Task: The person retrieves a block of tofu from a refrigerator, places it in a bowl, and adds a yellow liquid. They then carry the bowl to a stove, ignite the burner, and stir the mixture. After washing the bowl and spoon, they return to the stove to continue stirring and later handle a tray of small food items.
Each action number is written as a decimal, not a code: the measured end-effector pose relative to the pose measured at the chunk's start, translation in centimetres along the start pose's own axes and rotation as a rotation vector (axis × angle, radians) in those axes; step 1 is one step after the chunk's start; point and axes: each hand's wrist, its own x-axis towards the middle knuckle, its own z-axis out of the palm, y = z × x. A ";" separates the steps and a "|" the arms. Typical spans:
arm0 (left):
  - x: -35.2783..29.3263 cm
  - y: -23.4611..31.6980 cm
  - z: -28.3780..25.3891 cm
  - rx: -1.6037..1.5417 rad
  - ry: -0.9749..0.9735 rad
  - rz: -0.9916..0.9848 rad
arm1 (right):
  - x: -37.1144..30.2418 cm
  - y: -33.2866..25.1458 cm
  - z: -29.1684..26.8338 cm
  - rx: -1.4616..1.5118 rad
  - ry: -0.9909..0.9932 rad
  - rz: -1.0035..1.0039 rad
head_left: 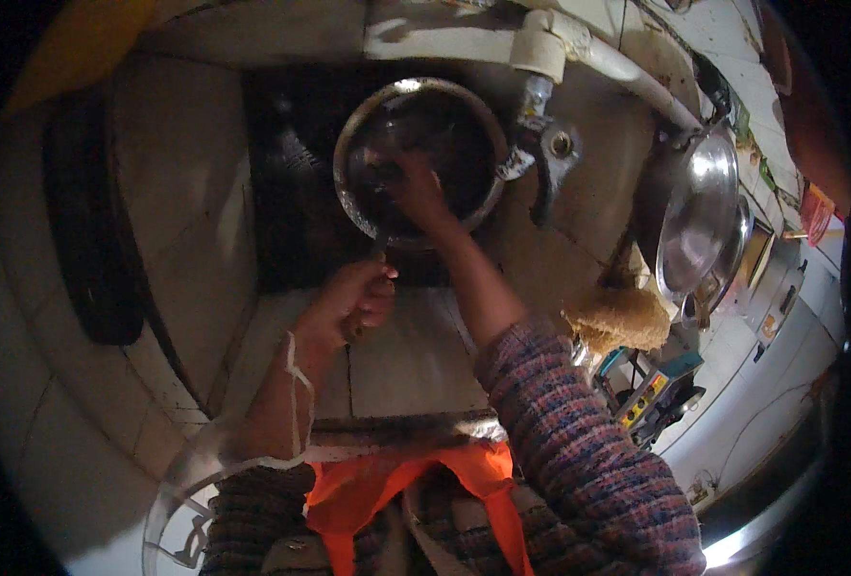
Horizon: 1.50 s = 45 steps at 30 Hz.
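A round, dark pan [348, 197] with a pale metal rim stands in the dark sink. My left hand [353, 300] is closed in a fist around the pan's handle [380, 248], just below the rim. My right hand [414, 192] reaches inside the pan, low against its dark inner surface. Its fingers are blurred and in shadow, so whether they hold anything is hidden. Close to the rim on the right is a metal tap [552, 158] fed by a white pipe [627, 77].
Large shiny metal bowls or lids [699, 216] lean at the right, above a tan sponge-like pad [622, 319]. Tiled counter [401, 360] lies in front of the sink. A long dark object [94, 221] stands at the left. Orange cloth [363, 490] hangs at my waist.
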 end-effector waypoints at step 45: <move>-4.3 1.2 -1.7 0.444 -0.028 -0.021 | -0.5 0.4 -0.4 0.765 0.073 0.555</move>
